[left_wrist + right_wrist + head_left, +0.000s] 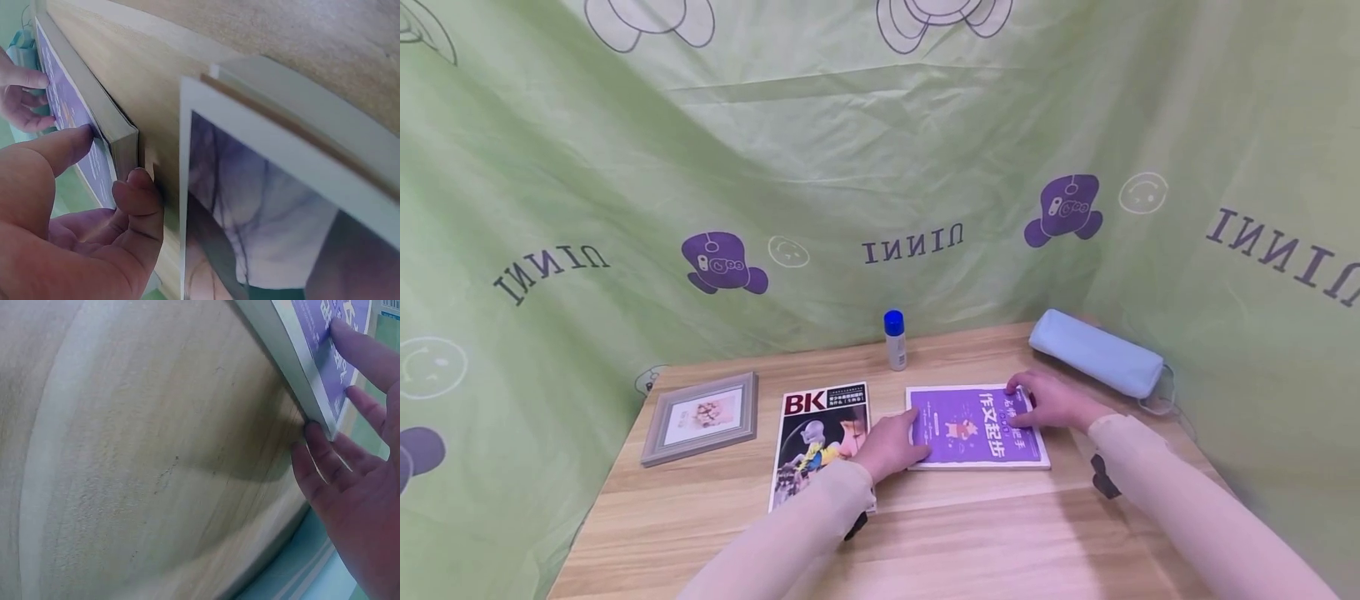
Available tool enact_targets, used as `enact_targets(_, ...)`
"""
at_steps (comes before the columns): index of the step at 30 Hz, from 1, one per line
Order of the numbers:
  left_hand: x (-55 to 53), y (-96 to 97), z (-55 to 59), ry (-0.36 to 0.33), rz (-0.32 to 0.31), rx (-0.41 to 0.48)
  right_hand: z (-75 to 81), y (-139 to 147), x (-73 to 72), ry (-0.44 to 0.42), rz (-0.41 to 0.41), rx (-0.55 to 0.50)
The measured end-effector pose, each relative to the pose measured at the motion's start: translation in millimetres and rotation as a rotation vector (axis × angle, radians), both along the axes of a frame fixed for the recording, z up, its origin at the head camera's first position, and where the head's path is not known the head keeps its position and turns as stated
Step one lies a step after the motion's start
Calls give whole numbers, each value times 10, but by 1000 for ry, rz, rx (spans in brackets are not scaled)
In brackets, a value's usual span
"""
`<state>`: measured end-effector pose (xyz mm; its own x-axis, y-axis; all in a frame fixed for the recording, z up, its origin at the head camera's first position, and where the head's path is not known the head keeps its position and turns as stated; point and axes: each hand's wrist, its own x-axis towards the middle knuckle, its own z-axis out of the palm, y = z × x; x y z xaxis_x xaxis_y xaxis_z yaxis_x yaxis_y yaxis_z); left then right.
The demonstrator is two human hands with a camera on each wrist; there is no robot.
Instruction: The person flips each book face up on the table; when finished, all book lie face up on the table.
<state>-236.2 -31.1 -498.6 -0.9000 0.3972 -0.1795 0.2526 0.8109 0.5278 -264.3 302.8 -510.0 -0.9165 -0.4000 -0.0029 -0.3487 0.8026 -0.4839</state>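
Observation:
A thick purple paperback book (958, 427) with white lettering and a small fox-like drawing lies on the table, cover up. My left hand (891, 447) grips its left edge, thumb (72, 150) on the cover and fingers against the side of the pages. At the opposite edge my right hand (1052, 402) holds the book, with some fingertips on the cover and others (322, 447) at the lower edge. Just left of the purple book lies a BK book (820, 433), partly covered by my left hand and sleeve.
A grey picture frame (700, 418) lies at the table's left. Towards the back stands a white bottle with a blue cap (895, 340). A light blue pencil case (1097, 354) lies at the back right. Green printed curtain (820, 167) hangs around the wooden table (715, 508).

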Motion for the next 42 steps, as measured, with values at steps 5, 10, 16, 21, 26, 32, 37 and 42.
enact_targets(5, 0, 50, 10, 5, -14, -28, 13, 18, 41, 11, -22, 7)
enact_targets(10, -12, 94, 17, 20, -49, -72, 29, 26, 104, 11, -53, 7)
enact_targets(16, -45, 121, -16, 113, -54, -165, 15, -15, 215, 49, -111, 32)
enact_targets(21, -110, 141, -22, 202, -68, -206, 23, -109, 374, 73, -198, 36)
enact_targets(26, -219, 153, -14, 271, -109, -207, 29, -237, 537, 74, -265, 69)
enact_targets(32, -420, 147, -33, 315, -123, -188, -14, -404, 761, 78, -276, 101)
enact_targets(37, -579, 149, -69, 285, -125, -185, -47, -526, 964, 96, -324, 120)
enact_targets(42, -624, 168, -80, 264, -172, -203, -54, -577, 1093, 145, -366, 147)
